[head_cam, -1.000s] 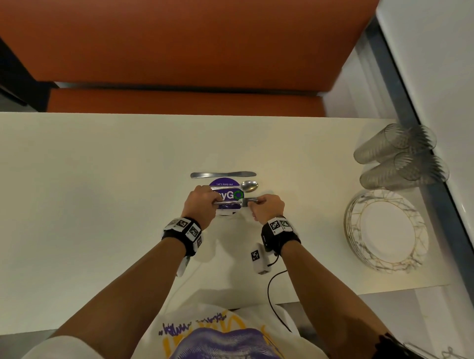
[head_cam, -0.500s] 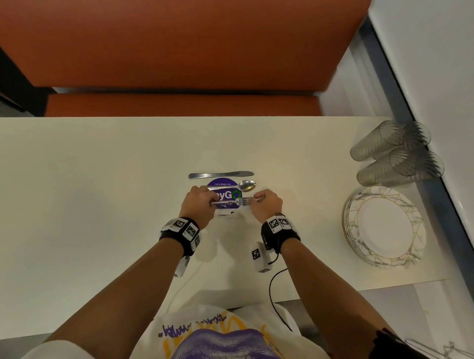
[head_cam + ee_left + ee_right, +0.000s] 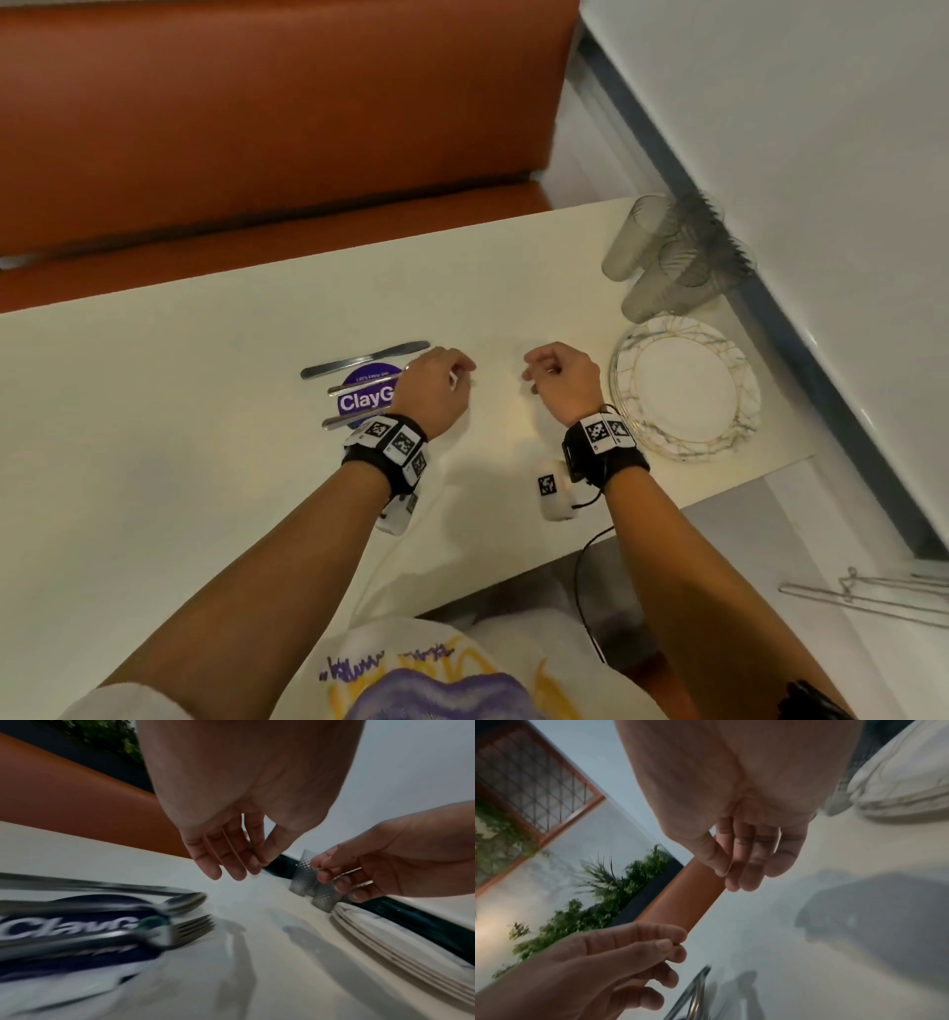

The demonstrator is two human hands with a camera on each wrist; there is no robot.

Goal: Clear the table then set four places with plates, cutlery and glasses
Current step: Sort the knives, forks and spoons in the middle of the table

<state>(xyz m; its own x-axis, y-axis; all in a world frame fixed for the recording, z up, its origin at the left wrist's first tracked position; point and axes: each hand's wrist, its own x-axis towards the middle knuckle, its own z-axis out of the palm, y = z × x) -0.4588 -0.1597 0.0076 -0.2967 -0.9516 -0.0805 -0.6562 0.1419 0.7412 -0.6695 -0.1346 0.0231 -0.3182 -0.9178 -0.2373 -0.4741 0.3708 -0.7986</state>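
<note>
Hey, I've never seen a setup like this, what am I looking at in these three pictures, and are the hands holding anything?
No machine here: a person's two bare hands, with marker bands and small cameras strapped to the wrists. One picture looks down from a head camera; the other two look along each wrist toward the fingers. On the cream table lie a knife, a spoon and a fork across a purple ClayGo sticker. To the right sit a stack of marbled plates and textured glasses lying on their sides. The left hand and right hand hover loosely curled and hold nothing.
</note>
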